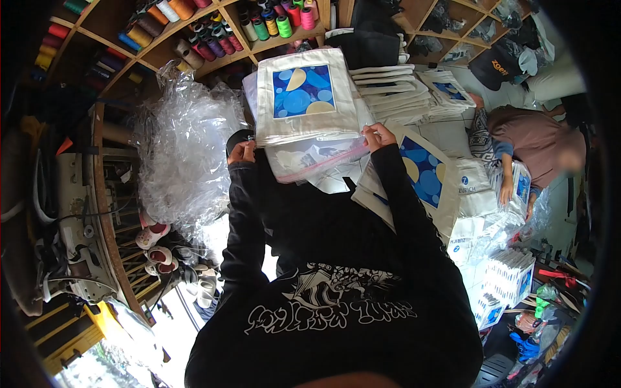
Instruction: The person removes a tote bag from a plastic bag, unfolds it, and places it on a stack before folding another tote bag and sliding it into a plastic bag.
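Observation:
A cream tote bag (265, 84) with a blue and beige patterned panel lies on top of a stack in front of me. My left hand (241, 151) is closed in a pinch at its near left corner, where a small shiny bit shows by the fingertips. At the near right corner, my right hand (379, 138) pinches the edge with thumb and fingers. Beneath the tote bag is a clear plastic package (317, 158) with a pink edge. More patterned tote bags (424, 169) lie beside my right forearm.
Clear plastic wrapping (187, 142) is heaped on the left. Wooden shelves (226, 11) hold thread spools (284, 26). Folded tote bags (391, 90) are stacked at the back right. At right, another person (533, 142) handles bags near several bundles (511, 275).

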Demonstrator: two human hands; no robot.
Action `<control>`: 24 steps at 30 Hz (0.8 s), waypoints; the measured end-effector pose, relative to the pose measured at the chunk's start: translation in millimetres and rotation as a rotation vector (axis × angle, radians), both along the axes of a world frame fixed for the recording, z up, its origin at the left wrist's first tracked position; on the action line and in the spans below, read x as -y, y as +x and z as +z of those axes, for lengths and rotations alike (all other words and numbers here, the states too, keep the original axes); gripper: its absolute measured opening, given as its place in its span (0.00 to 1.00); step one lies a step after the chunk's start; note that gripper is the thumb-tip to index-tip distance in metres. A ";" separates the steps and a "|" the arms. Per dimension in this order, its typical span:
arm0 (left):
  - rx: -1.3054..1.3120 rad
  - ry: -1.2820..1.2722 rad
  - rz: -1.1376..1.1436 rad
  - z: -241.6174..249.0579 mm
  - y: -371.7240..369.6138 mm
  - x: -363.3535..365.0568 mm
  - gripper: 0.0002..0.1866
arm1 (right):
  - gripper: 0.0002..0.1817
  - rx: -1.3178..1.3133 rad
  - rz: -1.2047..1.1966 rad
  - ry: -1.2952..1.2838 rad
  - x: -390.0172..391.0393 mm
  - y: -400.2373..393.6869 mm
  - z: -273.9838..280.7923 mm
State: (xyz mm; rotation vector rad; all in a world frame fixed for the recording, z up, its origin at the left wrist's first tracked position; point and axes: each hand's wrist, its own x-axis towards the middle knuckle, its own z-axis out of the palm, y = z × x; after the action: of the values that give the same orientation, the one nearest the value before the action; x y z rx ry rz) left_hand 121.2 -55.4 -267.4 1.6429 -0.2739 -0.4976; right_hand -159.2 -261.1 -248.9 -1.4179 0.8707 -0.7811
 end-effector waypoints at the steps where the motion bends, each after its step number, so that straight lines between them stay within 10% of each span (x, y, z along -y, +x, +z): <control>1: -0.029 0.100 -0.007 2.7 0.7 0.9 0.07 | 0.09 0.000 0.002 0.001 -1.1 1.1 -2.0; 9: -0.264 0.179 -0.009 5.0 1.6 -0.4 0.09 | 0.11 -0.224 -0.102 0.274 -7.0 10.0 -2.6; 21: 1.039 0.721 -0.651 -14.5 28.8 -20.5 0.06 | 0.12 -0.104 -0.148 0.596 -1.4 9.0 3.1; 24: 0.520 0.123 -0.560 -33.3 34.4 -26.2 0.09 | 0.15 -0.016 -0.074 0.716 6.7 3.7 0.0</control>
State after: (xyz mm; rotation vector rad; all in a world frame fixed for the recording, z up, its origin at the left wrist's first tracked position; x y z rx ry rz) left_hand 155.6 -29.1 -300.6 1.7933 -1.1277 -0.4988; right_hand -155.5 -267.8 -248.9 -0.7610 1.0802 -0.4372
